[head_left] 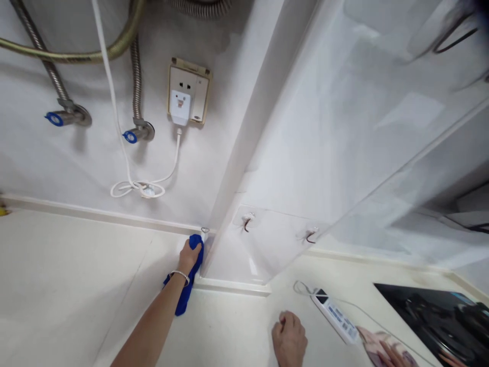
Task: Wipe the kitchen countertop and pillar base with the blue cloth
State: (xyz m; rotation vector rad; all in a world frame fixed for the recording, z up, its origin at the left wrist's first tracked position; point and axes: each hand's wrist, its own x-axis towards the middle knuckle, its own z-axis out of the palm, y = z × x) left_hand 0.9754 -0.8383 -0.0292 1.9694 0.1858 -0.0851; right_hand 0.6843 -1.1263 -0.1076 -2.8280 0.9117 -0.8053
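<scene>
A thin, shiny, pale bracelet [180, 272] goes round the wrist [182, 268] of the left hand [190, 257]. The arm [153, 321] below the bracelet is bare. The right hand [290, 337], to the bracelet's right, is bare too.

Single head cam here, worn up top and looking forward and down at the wall [57, 163] and counter [46, 265], pretty close in. Left hand [191, 253] sits in frame around 7 o'clock, right hand [289, 337] at 5, hob [439, 326] way out at 4.
</scene>
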